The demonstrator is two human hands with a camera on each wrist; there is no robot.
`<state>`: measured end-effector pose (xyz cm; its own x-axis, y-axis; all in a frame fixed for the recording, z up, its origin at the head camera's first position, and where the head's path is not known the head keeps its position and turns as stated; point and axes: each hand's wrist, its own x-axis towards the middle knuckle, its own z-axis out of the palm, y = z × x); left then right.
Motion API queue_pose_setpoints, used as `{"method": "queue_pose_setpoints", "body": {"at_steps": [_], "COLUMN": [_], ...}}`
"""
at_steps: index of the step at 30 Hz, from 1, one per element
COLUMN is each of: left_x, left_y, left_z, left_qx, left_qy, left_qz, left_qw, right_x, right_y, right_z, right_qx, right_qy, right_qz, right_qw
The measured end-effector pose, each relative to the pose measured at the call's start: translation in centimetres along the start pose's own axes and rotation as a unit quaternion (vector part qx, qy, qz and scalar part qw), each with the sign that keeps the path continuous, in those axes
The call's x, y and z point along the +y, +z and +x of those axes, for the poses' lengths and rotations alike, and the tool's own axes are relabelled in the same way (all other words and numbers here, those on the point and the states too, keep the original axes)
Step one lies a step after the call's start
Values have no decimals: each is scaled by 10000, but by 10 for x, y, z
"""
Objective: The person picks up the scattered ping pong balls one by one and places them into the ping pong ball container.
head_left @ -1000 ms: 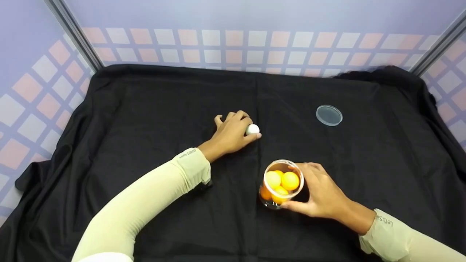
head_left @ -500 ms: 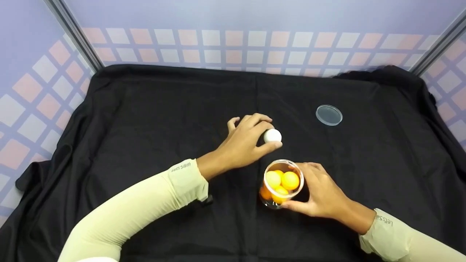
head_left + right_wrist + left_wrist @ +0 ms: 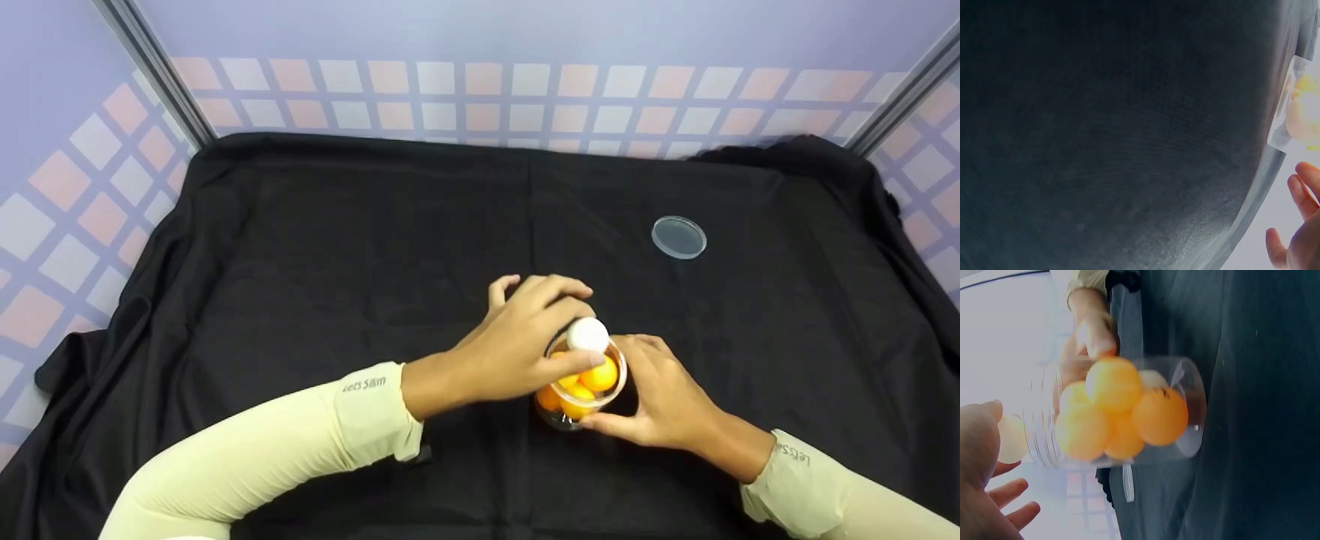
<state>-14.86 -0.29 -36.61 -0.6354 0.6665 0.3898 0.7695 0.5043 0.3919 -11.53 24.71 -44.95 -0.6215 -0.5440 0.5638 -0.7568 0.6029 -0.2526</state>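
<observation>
My left hand (image 3: 517, 341) pinches a white ping-pong ball (image 3: 588, 334) between thumb and fingers, right over the mouth of a clear plastic jar (image 3: 559, 421). In the left wrist view, that ball (image 3: 1012, 439) shows just outside the jar's threaded rim (image 3: 1044, 413). Several orange balls (image 3: 1160, 416) lie inside, along with a whitish one (image 3: 1153, 379) partly hidden behind them. From the right side, my right hand (image 3: 660, 397) grips the jar, which stands on the black cloth. Only part of the jar (image 3: 1282, 132) enters the right wrist view, at its right edge.
A clear round lid (image 3: 679, 238) lies flat on the black cloth (image 3: 360, 247), beyond the jar to the right. Patterned panels (image 3: 480, 97) rise behind the covered table and at both sides.
My left hand has brought the white ball from the middle of the cloth, rightward and toward me, to above the jar. The right hand and jar have stayed in place.
</observation>
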Motion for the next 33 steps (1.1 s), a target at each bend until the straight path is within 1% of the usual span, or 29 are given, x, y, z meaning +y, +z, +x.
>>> {"method": "queue_pose_setpoints", "body": {"at_steps": [7, 14, 18, 22, 33], "left_x": [9, 10, 10, 9, 10], "left_y": [6, 9, 9, 10, 10], "left_z": [-10, -15, -16, -17, -16], "left_qx": [-12, -51, -18, 11, -10], "left_qy": [293, 344, 380, 410, 396], "left_qz": [117, 155, 229, 293, 259], "left_qw": [9995, 9993, 9990, 9987, 9989], "right_x": [0, 0, 0, 0, 0], "right_y": [0, 1, 0, 0, 0], "right_z": [0, 0, 1, 1, 1], "right_qx": [-5, -1, 8, 21, 11], "right_qy": [50, 62, 41, 21, 55], "right_qz": [40, 57, 58, 32, 11], "right_qw": [10000, 10000, 10000, 10000, 10000]}}
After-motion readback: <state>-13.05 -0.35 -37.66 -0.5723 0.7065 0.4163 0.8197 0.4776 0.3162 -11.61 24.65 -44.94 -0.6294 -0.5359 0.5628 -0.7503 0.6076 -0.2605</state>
